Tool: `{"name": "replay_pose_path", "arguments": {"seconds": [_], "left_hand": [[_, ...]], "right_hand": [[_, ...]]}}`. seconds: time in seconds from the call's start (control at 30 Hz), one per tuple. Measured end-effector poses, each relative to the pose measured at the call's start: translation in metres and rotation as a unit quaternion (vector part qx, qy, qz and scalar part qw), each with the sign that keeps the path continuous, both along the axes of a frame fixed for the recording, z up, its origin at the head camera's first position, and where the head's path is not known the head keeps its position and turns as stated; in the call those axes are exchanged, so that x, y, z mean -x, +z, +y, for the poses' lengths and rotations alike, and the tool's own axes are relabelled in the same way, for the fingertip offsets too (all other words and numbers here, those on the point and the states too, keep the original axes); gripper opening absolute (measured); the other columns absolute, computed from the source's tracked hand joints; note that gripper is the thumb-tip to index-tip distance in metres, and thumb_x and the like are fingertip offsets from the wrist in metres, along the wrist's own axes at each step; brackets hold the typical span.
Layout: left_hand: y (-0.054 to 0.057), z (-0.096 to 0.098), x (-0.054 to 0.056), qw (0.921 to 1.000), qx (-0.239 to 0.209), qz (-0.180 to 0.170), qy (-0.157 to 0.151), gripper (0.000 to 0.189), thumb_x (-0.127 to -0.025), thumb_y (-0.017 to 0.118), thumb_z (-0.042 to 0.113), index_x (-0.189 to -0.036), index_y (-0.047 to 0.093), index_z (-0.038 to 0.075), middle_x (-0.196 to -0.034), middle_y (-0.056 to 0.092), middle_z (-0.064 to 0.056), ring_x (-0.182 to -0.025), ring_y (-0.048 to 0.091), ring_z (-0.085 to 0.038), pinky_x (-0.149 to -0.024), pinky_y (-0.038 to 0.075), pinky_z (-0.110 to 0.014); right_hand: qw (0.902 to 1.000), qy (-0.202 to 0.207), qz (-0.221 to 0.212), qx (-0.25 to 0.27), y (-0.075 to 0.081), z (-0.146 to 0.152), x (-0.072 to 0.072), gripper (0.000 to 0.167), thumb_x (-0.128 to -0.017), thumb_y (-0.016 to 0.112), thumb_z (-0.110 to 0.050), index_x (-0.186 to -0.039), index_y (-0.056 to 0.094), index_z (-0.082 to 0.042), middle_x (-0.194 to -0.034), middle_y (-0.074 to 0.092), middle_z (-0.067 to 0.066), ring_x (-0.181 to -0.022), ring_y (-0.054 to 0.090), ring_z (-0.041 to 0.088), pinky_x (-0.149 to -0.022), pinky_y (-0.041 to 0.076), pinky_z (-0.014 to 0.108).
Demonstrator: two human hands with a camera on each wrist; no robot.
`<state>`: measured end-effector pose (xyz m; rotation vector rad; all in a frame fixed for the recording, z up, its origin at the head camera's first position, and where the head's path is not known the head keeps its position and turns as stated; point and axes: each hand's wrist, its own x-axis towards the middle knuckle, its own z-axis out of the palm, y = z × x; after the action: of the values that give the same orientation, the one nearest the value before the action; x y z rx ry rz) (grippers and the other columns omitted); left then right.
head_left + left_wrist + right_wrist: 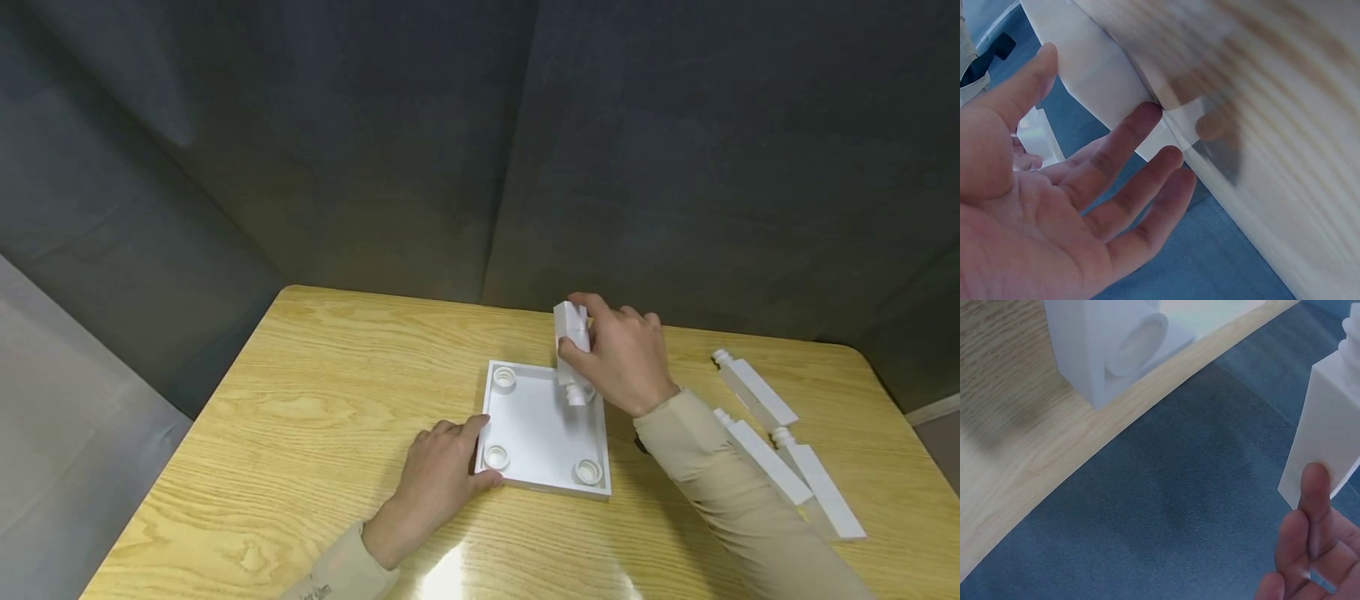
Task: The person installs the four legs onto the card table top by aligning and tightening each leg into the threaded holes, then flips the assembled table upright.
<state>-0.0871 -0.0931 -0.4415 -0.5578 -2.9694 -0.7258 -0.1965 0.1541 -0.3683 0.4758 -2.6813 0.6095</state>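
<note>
A shallow white square tray (542,429) with a round socket at each corner lies on the table. My left hand (435,471) holds its near left corner, thumb on the near side and index finger on the left side. In the left wrist view, the other fingers of the left hand (1085,194) are loosely bent off the tray. My right hand (626,354) grips a white square leg (572,333) upright, threaded end down, at the far right socket. Whether the thread touches the socket I cannot tell. The right wrist view shows fingertips (1315,478) pressed on the leg (1325,425).
Several similar white legs (761,396) with threaded ends lie on the right of the wooden table (322,375), near the right forearm. A dark curtain (360,167) hangs behind the table's far edge.
</note>
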Motion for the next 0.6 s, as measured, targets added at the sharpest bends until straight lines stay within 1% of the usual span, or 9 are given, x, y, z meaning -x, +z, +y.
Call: {"name": "replay_pose_path", "arguments": {"seconds": [0.13,0.37,0.6], "left_hand": [[-0.0006,0.0,0.0004,1.0,0.0,-0.006,0.002,0.08,-0.08,0.097,0.035,-0.142,0.064,-0.005,-0.123,0.076,-0.022,-0.109,0.072,-0.037,-0.09,0.058,-0.052],[-0.0013,-0.0008,0.0008,0.9999,-0.005,0.008,-0.011,0.079,-0.08,0.096,0.033,-0.141,0.064,-0.007,-0.125,0.075,-0.023,-0.108,0.073,-0.038,-0.091,0.059,-0.055],[-0.0007,-0.0015,0.0016,0.9999,-0.007,-0.008,-0.007,0.08,-0.08,0.095,0.034,-0.143,0.064,-0.005,-0.127,0.075,-0.022,-0.11,0.072,-0.037,-0.092,0.058,-0.054]], "right_hand": [[1.0,0.0,-0.002,0.006,0.0018,-0.0017,0.0013,0.055,-0.092,0.075,-0.029,-0.141,0.067,-0.005,-0.071,0.062,0.001,-0.074,0.057,0.031,-0.073,0.035,0.05],[0.9999,0.005,-0.002,0.011,0.0054,-0.0049,0.0017,0.055,-0.093,0.075,-0.028,-0.141,0.066,-0.005,-0.077,0.067,0.006,-0.075,0.058,0.032,-0.074,0.035,0.051],[0.9998,0.01,0.001,0.015,0.0074,-0.0075,0.0026,0.055,-0.092,0.075,-0.028,-0.141,0.065,-0.005,-0.078,0.067,0.007,-0.075,0.058,0.032,-0.074,0.034,0.05]]}}
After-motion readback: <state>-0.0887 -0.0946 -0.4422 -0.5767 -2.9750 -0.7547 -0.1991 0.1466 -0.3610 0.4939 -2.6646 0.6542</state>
